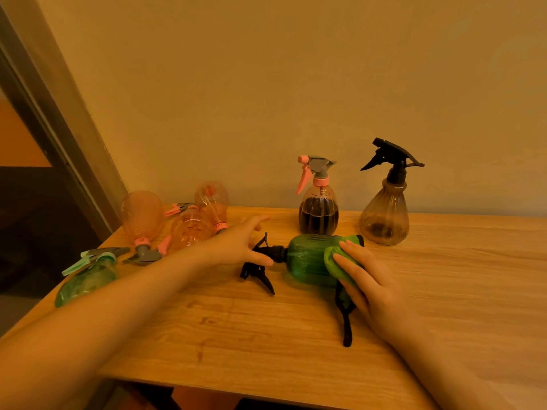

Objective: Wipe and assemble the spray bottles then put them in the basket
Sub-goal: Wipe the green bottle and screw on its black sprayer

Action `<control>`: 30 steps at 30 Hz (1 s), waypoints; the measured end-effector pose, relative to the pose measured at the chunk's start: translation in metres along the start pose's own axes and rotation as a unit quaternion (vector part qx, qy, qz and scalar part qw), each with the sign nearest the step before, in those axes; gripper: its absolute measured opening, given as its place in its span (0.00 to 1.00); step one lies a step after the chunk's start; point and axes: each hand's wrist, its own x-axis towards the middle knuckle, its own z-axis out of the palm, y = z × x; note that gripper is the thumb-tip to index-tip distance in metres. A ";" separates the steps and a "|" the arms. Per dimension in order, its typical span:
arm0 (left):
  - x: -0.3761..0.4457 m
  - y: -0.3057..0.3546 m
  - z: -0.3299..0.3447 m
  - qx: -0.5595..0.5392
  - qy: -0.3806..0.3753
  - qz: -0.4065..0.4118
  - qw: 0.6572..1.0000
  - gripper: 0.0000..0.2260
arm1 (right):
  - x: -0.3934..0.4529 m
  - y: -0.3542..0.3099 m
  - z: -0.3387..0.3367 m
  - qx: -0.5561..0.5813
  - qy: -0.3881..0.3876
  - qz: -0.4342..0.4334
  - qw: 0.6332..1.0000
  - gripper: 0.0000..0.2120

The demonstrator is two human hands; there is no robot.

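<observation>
A green ribbed spray bottle point(307, 260) with a black trigger head point(260, 263) lies on its side on the desk point(444, 291). My right hand point(365, 279) presses a green cloth point(337, 261) flat against its base, fingers point(349, 255) straight. My left hand point(239, 244) hovers spread open over the trigger head. Bare desk runs right of my right fingers; the near edge lies below my wrists.

Left arm crosses from the lower left toward mid-frame; left hand point(239, 244) is open, fingers straight and spread. Right forearm enters from the lower right; right hand point(365, 279) lies flat, fingers straight, pressing down.
</observation>
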 end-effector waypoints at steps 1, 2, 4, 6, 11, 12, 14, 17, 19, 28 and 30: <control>0.000 0.001 0.001 -0.012 -0.010 -0.005 1.000 0.42 | 0.000 0.000 0.000 0.001 0.001 0.001 1.000 0.18; 0.000 0.003 0.002 -0.012 -0.020 -0.007 1.000 0.40 | 0.000 0.000 0.000 -0.001 0.003 0.001 1.000 0.18; -0.001 0.007 0.004 -0.012 -0.029 -0.008 0.999 0.37 | 0.000 -0.001 0.000 -0.006 0.006 -0.001 1.000 0.17; 0.000 0.011 0.005 -0.023 -0.025 -0.002 0.999 0.34 | 0.000 0.000 0.000 -0.006 0.008 0.001 1.000 0.17; -0.002 0.012 -0.003 -0.084 -0.027 -0.020 0.996 0.34 | 0.002 0.001 -0.004 -0.017 0.046 0.036 0.998 0.16; -0.004 0.015 -0.005 -0.107 -0.020 -0.018 0.994 0.34 | 0.003 0.001 -0.006 -0.017 0.056 0.043 0.997 0.17; -0.005 0.019 -0.011 -0.133 0.003 -0.005 0.991 0.34 | 0.002 0.003 -0.009 -0.014 0.070 0.052 0.996 0.17; -0.007 0.029 -0.021 -0.128 0.024 0.028 0.991 0.32 | 0.005 0.002 -0.012 -0.006 0.081 0.060 0.995 0.17; -0.009 0.038 -0.028 -0.110 0.036 0.055 0.992 0.31 | 0.012 -0.003 -0.014 -0.011 0.083 0.058 0.995 0.17; -0.006 0.069 -0.032 -0.029 0.041 0.135 0.990 0.27 | 0.062 -0.025 -0.004 -0.015 0.002 0.032 0.999 0.20; -0.007 0.069 -0.032 -0.009 0.050 0.141 0.989 0.27 | 0.064 -0.025 0.003 -0.008 -0.021 0.050 0.998 0.21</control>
